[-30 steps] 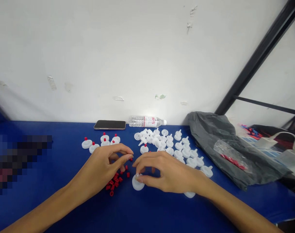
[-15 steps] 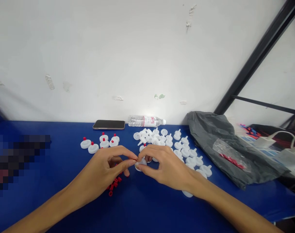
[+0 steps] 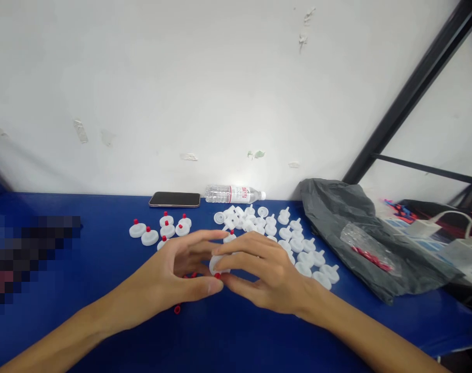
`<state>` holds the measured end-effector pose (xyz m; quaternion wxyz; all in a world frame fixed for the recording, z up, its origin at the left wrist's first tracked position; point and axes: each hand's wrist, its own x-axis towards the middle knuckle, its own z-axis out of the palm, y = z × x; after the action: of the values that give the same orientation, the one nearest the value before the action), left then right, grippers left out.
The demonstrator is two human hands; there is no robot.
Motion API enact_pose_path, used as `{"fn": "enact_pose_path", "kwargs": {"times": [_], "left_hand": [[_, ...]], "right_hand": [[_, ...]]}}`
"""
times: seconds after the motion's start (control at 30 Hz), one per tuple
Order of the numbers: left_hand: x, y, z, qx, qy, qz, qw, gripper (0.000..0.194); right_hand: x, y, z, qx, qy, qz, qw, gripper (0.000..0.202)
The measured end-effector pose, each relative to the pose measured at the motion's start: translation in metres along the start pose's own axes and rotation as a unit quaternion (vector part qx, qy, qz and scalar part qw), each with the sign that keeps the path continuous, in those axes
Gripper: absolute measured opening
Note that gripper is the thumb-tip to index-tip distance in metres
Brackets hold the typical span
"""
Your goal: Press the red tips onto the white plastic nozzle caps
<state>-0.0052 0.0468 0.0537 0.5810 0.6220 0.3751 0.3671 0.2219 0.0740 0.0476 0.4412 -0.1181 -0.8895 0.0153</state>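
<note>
Between my hands is a white spout cap point(image 3: 215, 264), tilted so that its small red tip point(image 3: 218, 276) points down toward me. My right hand point(image 3: 259, 269) grips its right side with bent fingers and thumb. My left hand point(image 3: 177, 269) curves round the other side, thumb beside the red tip and fingers at the upper edge; its exact contact is partly hidden. Loose red tips point(image 3: 177, 309) lie under my left hand, mostly covered. Several white caps with red tips point(image 3: 149, 238) stand beyond it. Many plain white spout caps point(image 3: 297, 244) are spread beyond my right hand.
A phone point(image 3: 174, 199) and a clear bottle point(image 3: 234, 194) lie along the wall on the blue table point(image 3: 228, 342). At right, a dark plastic sheet point(image 3: 329, 223) carries a clear bag of red pieces point(image 3: 370, 254). White devices point(image 3: 433, 228) sit beyond it.
The fingertips that were pinched together over the cap have spread. The cap is now turned, its red tip showing downward, and both hands curve round it.
</note>
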Motion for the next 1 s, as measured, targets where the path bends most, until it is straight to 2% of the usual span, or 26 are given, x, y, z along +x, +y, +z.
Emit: {"fn": "enact_pose_path", "kwargs": {"times": [0.1, 0.2, 0.33, 0.47, 0.53, 0.6, 0.67, 0.73, 0.8, 0.9, 1.0], "left_hand": [[0.000, -0.002, 0.001, -0.025, -0.048, 0.005, 0.999, 0.057], [0.000, 0.000, 0.001, 0.006, -0.037, 0.006, 0.999, 0.053], [0.000, 0.004, 0.001, 0.035, -0.044, 0.003, 0.998, 0.038], [0.000, 0.005, 0.002, 0.069, -0.043, 0.001, 0.997, 0.028], [0.000, 0.006, 0.002, 0.070, -0.038, -0.012, 0.997, 0.030], [-0.001, 0.008, 0.001, 0.081, -0.029, -0.023, 0.996, 0.041], [-0.002, 0.010, 0.000, 0.117, 0.009, -0.015, 0.993, 0.049], [-0.001, 0.010, -0.003, 0.205, 0.062, 0.020, 0.977, 0.041], [0.000, 0.006, -0.008, 0.323, 0.088, 0.074, 0.939, 0.030], [0.003, -0.005, -0.017, 0.443, 0.065, 0.101, 0.888, 0.023], [0.004, -0.016, -0.022, 0.467, 0.049, 0.083, 0.879, 0.020]], "right_hand": [[0.002, -0.004, 0.000, -0.014, -0.002, -0.015, 1.000, 0.005], [0.002, -0.005, 0.000, -0.023, -0.007, -0.012, 1.000, 0.006], [-0.001, -0.006, -0.002, -0.063, -0.008, -0.034, 0.997, 0.012], [-0.003, -0.007, -0.003, -0.100, -0.040, -0.050, 0.993, 0.014], [-0.003, -0.008, -0.004, -0.099, -0.043, -0.043, 0.993, 0.014], [-0.001, -0.007, -0.005, -0.082, -0.034, -0.013, 0.996, 0.011], [0.002, -0.005, -0.008, -0.063, -0.037, 0.031, 0.997, 0.010], [0.003, -0.002, -0.010, -0.057, -0.068, 0.066, 0.994, 0.015], [0.003, 0.002, -0.012, -0.069, -0.135, 0.086, 0.985, 0.017], [0.001, 0.006, -0.013, -0.098, -0.243, 0.115, 0.958, 0.013], [0.000, 0.010, -0.014, -0.109, -0.272, 0.124, 0.948, 0.019]]}}
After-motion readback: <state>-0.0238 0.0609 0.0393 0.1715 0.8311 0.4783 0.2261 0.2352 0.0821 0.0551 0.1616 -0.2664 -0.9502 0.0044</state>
